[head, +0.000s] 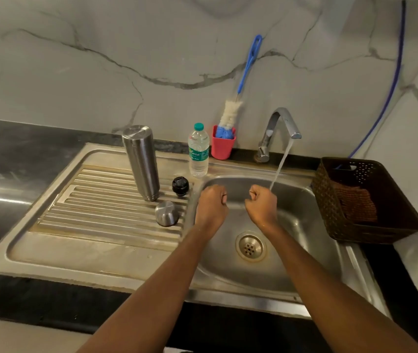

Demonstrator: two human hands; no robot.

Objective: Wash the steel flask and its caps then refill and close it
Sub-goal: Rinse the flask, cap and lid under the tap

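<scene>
**Two fists over a running sink**

The left hand (pixel 211 200) and right hand (pixel 262 200) hover above the sink (pixel 304 225), fingers (pixel 224 198) curled into fists that hold nothing. Water (pixel 281 164) from the tap (pixel 276 131) falls just beside the right hand. The steel flask (pixel 141 161) stands on the ribbed drainboard (pixel 101 200), with the black cap (pixel 180 186) and steel cap (pixel 166 213) near it. The bench (pixel 24 149) is dark, the wall (pixel 101 59) is marble, and a brown basket (pixel 391 200) sits at the right.

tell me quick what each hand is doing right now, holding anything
Left hand: closed in a fist, nothing visible in it.
Right hand: closed in a fist, nothing visible in it.
</scene>
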